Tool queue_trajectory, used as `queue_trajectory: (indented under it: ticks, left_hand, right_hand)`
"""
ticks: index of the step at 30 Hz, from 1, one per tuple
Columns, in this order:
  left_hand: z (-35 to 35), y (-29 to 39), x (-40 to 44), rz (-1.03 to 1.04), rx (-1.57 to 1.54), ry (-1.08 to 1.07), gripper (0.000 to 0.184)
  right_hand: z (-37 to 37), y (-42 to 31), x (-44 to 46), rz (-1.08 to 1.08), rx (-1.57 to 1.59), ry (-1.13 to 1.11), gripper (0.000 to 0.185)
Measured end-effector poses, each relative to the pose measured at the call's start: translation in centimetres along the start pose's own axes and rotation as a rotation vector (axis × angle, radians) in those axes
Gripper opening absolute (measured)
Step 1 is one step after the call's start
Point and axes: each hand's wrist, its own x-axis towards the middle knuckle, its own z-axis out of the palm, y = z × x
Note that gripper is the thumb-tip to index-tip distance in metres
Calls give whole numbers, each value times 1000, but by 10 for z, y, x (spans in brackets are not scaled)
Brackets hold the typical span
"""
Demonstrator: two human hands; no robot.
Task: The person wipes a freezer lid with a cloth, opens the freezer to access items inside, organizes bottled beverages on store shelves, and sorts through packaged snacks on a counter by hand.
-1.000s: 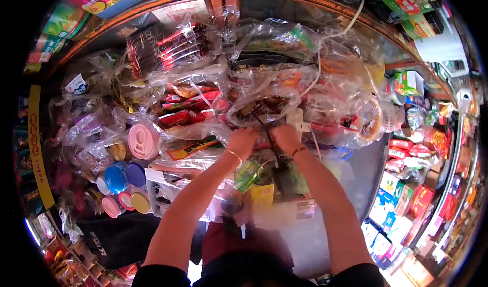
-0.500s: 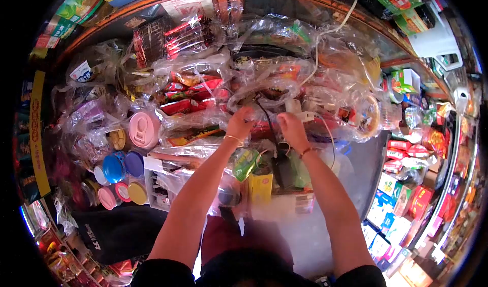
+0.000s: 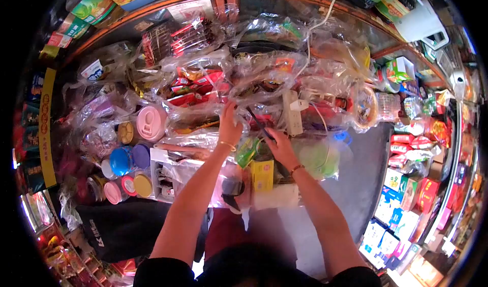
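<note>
My right hand (image 3: pixel 278 143) is closed around the lower end of a thin, dark, stick-like thing (image 3: pixel 258 122), which slants up and left; its exact kind is unclear. Just left of it, my left hand (image 3: pixel 231 126) lies against the clear plastic bags with its fingers stretched upward. Red snack packets (image 3: pixel 201 86) show through the plastic beyond that hand. A white power strip (image 3: pixel 293 113) stands right of the dark thing. Below, between my forearms, are a green packet (image 3: pixel 247 152) and a yellow box (image 3: pixel 263 175).
Jars with coloured lids, including a pink one (image 3: pixel 151 123) and a blue one (image 3: pixel 121 161), cluster left of a white divided box (image 3: pixel 163 180). A black bag (image 3: pixel 122 231) lies at lower left. A white cable (image 3: pixel 309 43) crosses the bags. Packed shelves (image 3: pixel 406 195) line the right.
My right hand has moved down and left, carrying the dark thing away from the power strip, now in plainer view. My left hand has shifted slightly left, its fingers straighter.
</note>
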Motion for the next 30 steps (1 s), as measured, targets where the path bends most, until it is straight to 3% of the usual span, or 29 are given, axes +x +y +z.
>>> queue_trajectory:
  ticks: [1, 3, 4, 6, 8, 10, 11, 14, 17, 18, 19, 20, 22, 24, 27, 29, 30]
  left_hand:
    - [-10, 11, -13, 51, 19, 94, 51]
    - [-25, 19, -51, 83, 88, -76, 45]
    - [-30, 17, -71, 102, 108, -202, 44]
    - [-26, 20, -107, 130, 239, -239, 44]
    - [-21, 10, -124, 152, 370, -274, 44]
    - [-14, -7, -130, 275, 483, -267, 45]
    - [-16, -10, -129, 275, 481, -260, 45]
    - [-14, -28, -127, 234, 503, -430, 45]
    - [-4, -40, -130, 166, 607, -511, 42]
    - [-7, -30, -125, 90, 626, -632, 43]
    - [-14, -22, -121, 16, 640, -753, 45]
    - [-21, -18, -121, 12, 641, -741, 45]
    - [-39, -14, -123, 3, 249, -643, 43]
    - [-49, -36, -110, 49, 258, -574, 44]
    - [-69, -59, -88, 297, 515, -394, 50]
    - [-76, -67, -69, 325, 635, -429, 57]
    - [-83, -64, -62, 239, 637, -438, 57]
  right_hand:
    - [-2, -4, -4, 57, -5, -39, 20]
    - [-6, -2, -17, 137, -24, -146, 21]
    - [-2, 5, -31, 55, -42, -76, 20]
    - [-12, 3, -48, -34, -61, -11, 19]
    - [-31, -9, -59, -260, -577, -593, 24]
    - [-35, -19, -76, -358, -552, -501, 27]
    - [-36, -21, -84, -444, -519, -409, 30]
    - [-21, -9, -95, -514, -692, -427, 33]
    - [-35, -29, -92, -401, -652, -630, 30]
    - [-42, -44, -88, -219, -567, -787, 32]
    - [-40, -43, -89, -230, -571, -788, 32]
    - [-37, -45, -88, -251, -485, -686, 36]
    - [-28, -43, -81, -279, -397, -586, 39]
    - [-7, -69, -59, -420, -312, -290, 38]
    - [38, -89, -29, -509, -423, -258, 33]
    - [80, -56, -20, -599, -868, -134, 25]
    - [84, -56, -15, -603, -869, -135, 25]
